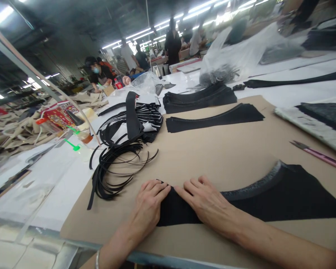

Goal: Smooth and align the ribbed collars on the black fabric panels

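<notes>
A: Start at the centre. Where is the workpiece?
B: Black panel (280, 198), lying flat at the near edge of a brown sheet (207, 157), running from the middle to the far right. Its far edge curves and carries a speckled grey band (252, 188).

A: Left hand?
B: Left hand (149, 201) is on the panel's left end, fingers close together, tips on the far edge. A bracelet (97, 259) sits on that wrist.

A: Right hand?
B: Right hand (204, 201) lies just beside it, over the panel, fingers bent, index finger reaching toward the left fingertips. Whether either hand pinches the material or only presses it, cannot tell; the undersides are hidden.

A: Next ring out?
B: Left of the hands, a coil of thin black strips (100, 179); beyond it a heap of striped scraps (149, 114). On the far part of the sheet, a low stack of black pieces (215, 118). To the right, snips with a pink handle (322, 156), near a pale fuzzy stack (310, 127).

A: Periphery?
B: Left, two green-tipped bottles on a white table (50, 194). Far, a clear plastic bag (240, 48). Far left, a co-worker (100, 76) leans over; details blurred.
</notes>
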Available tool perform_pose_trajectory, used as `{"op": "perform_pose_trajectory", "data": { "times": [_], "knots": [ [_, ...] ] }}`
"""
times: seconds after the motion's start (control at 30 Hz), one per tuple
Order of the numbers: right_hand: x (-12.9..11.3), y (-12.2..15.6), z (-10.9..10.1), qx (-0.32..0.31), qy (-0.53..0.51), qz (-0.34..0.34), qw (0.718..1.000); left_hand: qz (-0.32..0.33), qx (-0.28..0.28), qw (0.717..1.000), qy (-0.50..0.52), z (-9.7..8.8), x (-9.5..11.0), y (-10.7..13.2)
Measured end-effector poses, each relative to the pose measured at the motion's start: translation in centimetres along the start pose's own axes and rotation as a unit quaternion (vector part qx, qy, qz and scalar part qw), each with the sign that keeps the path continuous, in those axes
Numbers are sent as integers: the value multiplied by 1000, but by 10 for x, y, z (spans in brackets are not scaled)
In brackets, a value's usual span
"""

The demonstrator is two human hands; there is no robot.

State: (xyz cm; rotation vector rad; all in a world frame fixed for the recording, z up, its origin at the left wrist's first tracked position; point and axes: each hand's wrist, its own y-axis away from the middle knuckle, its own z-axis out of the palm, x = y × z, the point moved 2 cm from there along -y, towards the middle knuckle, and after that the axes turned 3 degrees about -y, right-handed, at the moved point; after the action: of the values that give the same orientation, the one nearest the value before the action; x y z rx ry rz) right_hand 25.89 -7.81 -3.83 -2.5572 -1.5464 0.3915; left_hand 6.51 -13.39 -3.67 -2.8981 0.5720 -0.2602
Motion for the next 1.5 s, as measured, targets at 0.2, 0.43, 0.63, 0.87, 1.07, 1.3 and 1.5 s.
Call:
{"op": "perform_pose_trajectory", "data": {
  "times": [0.2,0.43,0.63,0.87,1.07,1.3,1.5],
  "knots": [
    [23,4,-21,-69,-116,105,985,-78,51,994,49,-12,25,-28],
    [37,1,-34,-161,-145,143,966,-69,-78,989,106,5,55,-56],
    [44,6,-40,-164,-158,154,961,-58,-103,987,112,3,57,-61],
    [49,20,-31,-116,-218,112,963,-48,-101,985,135,7,62,-65],
    [44,38,-26,-63,-195,49,978,-24,-87,990,112,15,66,-46],
    [48,45,-25,-66,-144,6,987,34,29,998,37,27,74,-16],
    [61,46,-32,-100,-197,59,974,-12,33,994,99,24,78,-20]
  ]
}}
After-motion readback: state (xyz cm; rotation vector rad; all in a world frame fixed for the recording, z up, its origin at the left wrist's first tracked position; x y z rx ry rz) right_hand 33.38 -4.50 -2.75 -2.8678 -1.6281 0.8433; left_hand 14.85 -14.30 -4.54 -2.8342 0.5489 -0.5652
